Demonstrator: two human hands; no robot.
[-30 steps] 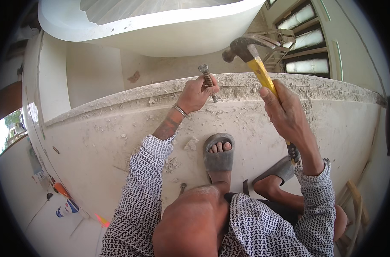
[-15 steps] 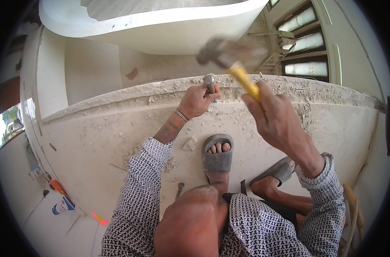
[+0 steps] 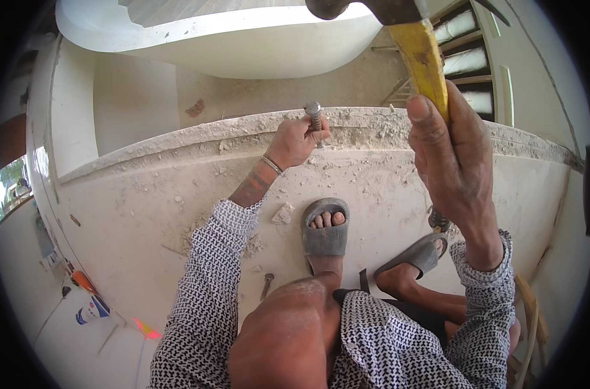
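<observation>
My left hand (image 3: 293, 142) is closed round a ribbed steel chisel (image 3: 314, 115), which stands nearly upright on a rough, chipped ledge (image 3: 379, 133). Its rounded steel top sticks out above my fingers, while the lower end is partly hidden by them. In my right hand (image 3: 456, 152) is a claw hammer (image 3: 423, 61), gripped by its worn yellow handle with the thumb along the side. The hammer's dark metal head is raised at the top of the view, well apart from the chisel.
Broken chips and dust lie along the ledge and floor, with one larger chunk (image 3: 283, 214) by my sandalled foot (image 3: 325, 233). A second steel piece with a wider head (image 3: 267, 285) lies near my knee. Beyond the ledge curves a white wall (image 3: 243, 48). Wooden pieces (image 3: 531, 308) stand at right.
My right hand has lifted the hammer up and to the right, away from the chisel. My left hand keeps its hold on the chisel in nearly the same place.
</observation>
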